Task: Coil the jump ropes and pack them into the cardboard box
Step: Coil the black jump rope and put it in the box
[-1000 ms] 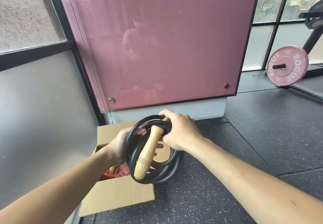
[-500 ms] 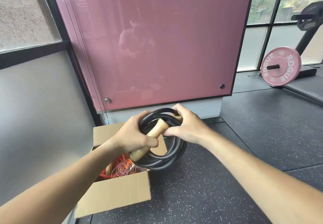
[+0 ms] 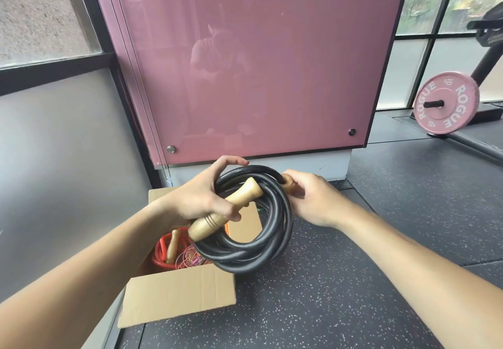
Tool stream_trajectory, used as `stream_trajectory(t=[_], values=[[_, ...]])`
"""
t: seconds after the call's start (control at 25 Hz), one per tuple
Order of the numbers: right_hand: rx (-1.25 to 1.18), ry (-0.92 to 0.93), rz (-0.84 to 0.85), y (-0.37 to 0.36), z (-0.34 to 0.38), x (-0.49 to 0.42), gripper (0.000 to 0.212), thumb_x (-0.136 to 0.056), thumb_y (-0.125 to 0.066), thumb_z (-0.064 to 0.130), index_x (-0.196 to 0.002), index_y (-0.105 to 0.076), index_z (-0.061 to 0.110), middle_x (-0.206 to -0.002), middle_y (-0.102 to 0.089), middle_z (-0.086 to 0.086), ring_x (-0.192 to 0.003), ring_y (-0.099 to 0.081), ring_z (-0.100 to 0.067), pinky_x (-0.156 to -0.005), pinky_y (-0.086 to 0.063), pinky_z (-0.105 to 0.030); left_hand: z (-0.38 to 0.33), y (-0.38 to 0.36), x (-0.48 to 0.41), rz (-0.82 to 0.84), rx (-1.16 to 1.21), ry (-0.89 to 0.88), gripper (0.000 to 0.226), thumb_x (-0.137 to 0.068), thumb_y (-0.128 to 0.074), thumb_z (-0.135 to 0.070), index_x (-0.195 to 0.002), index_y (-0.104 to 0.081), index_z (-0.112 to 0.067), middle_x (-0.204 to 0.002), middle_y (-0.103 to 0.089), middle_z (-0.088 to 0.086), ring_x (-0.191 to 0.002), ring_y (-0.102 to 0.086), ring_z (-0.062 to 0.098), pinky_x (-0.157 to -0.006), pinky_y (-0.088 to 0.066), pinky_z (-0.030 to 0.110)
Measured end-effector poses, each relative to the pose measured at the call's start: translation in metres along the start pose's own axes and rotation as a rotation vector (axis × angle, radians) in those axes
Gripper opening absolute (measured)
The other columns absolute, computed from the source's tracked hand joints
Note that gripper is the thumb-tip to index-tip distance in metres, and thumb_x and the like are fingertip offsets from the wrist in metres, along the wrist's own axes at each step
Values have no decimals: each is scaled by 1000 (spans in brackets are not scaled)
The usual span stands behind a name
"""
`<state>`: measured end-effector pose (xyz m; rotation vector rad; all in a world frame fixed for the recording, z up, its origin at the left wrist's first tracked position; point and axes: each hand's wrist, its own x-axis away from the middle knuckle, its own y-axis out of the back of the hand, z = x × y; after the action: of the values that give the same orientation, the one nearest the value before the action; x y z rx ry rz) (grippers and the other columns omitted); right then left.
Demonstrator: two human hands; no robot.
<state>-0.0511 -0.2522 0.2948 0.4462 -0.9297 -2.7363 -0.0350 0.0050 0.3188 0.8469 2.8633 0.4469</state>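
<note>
the black rope [image 3: 258, 250] is wound into a thick coil at the middle of the frame, held up in front of the open box's [image 3: 179, 294] right side. the left hand [image 3: 201, 201] grips the coil's upper left, fingers curled over the strands and thumb pressed across a wooden handle [image 3: 226, 210] that slants through the coil. the right hand [image 3: 313, 199] pinches the second handle [image 3: 288, 181] at the coil's upper right, fingers bent round it. in the box, lower left of centre, lie a red rope [image 3: 160, 248] with its own wooden handle and a thin pink rope [image 3: 190, 256]. a pink plate [image 3: 446, 103] marked rogue stands at the right edge.
</note>
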Motion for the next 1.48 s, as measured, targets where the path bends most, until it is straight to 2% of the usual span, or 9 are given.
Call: stream_trajectory(t=[0.12,0.32,0.52,0.68,0.88,1.0,1.2,1.36,1.48], values=[[327,-63,-264,-6,9,-10,22,-98,-58,44,-101,-65,23,-104,-60,1,-93,-60,-17,-84,-51,-36,-2,-5,0,15,60,-45,99,-44,-82,-7,-132,-39,-22,-102,-68,11,-89,-67,26,-70,-55,34],[-498,-414,-67,-17,25,-10,38,-81,-63,39,-105,-70,11,-92,-75,-10,-78,-67,-20,-93,-55,-46,-9,-10,-6,-34,-9,-105,96,-44,-85,-9,-128,-39,-20,-105,-66,3,-92,-66,22,-79,-55,37],[-849,-431,-95,-20,38,-10,27,-97,-62,17,-123,-57,17,-84,-69,-5,-61,-63,-13,-53,-51,-27,-13,-4,-4,-42,-110,-124,97,-51,-86,2,-131,-36,-20,-108,-64,-3,-87,-66,8,-77,-52,23],[-954,-454,131,-14,51,-2,21,-101,-49,17,-96,-66,5,-71,-71,-7,-59,-67,-15,-57,-55,-26,-15,-6,-5,-73,-197,-210,102,-55,-86,7,-141,-33,-13,-123,-63,2,-108,-66,10,-93,-46,19],[-913,-380,254,-18,43,-12,86,-92,-40,76,-138,-57,5,-141,-55,-28,-134,-51,-42,-114,-38,-56,-10,0,-5,-298,-164,-261,86,-50,-87,-7,-129,-53,-15,-112,-70,-3,-104,-69,9,-91,-48,19],[-717,-379,338,-18,40,-6,84,-71,-69,72,-133,-62,15,-129,-67,-19,-123,-62,-38,-104,-43,-66,-7,-1,-2,-409,-205,-223,79,-47,-87,-25,-120,-60,-23,-105,-73,-9,-99,-71,8,-87,-52,20],[-693,-554,47,-36,44,-11,57,-61,-79,-12,-116,-66,0,-107,-73,-19,-103,-71,-38,-82,-55,-68,-1,-20,-4,-522,-344,-256,79,-53,-89,-7,-124,-58,-25,-105,-71,-14,-97,-69,0,-85,-49,14],[-430,-483,-291,-49,48,-14,80,-49,-76,7,-120,-44,25,-109,-63,-7,-98,-66,-27,-79,-61,-43,4,-23,-9,-594,-358,-230,80,-49,-86,-17,-123,-56,-31,-101,-72,-15,-94,-69,1,-86,-54,22],[54,-344,-198,-56,57,-12,101,-68,-79,18,-146,-16,28,-119,-47,-7,-102,-54,-27,-77,-50,-35,8,-20,-14,-614,-317,-197,79,-50,-88,-17,-121,-57,-30,-102,-72,-14,-94,-69,2,-84,-54,23]])
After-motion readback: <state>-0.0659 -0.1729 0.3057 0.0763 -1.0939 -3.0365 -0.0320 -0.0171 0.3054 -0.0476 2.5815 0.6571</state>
